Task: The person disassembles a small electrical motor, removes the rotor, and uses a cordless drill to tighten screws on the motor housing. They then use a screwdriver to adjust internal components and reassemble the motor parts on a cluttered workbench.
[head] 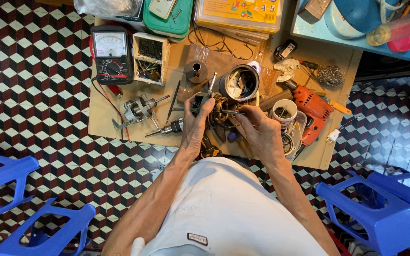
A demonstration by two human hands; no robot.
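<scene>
Left hand [196, 124]: curled shut round a small motor stator [214, 110], fingers wrapped over its near side; the stator sits just off the cardboard worktop [101, 124], right between both hands.
Right hand [258, 129]: pinched closed on a thin metal probe [232, 112]; the tip lies across to the stator, touching its windings as far as can be told.
Stator: dark round core with coppery coils showing; a short shaft [211, 81] sticks up beyond it, tilted away.
Containers: just beyond the right hand, a black round housing [239, 83] with pale crumpled scrap inside; to the right of that hand, a white cup [284, 112] holding small dark bits; beyond the left hand, a white open box [151, 58] in two compartments, both filled with dark screws and small parts; farther still, green lidded boxes [169, 19].
Other things: a second motor with shaft [138, 109] left of the left hand; an analogue multimeter [111, 54] beyond that; an orange drill [312, 111] right of the cup.
Edges and room: bare cardboard lies left of the left hand toward its near edge; patterned tile floor [29, 95] surrounds it; blue plastic stools [24, 204] stand well apart on either side.
</scene>
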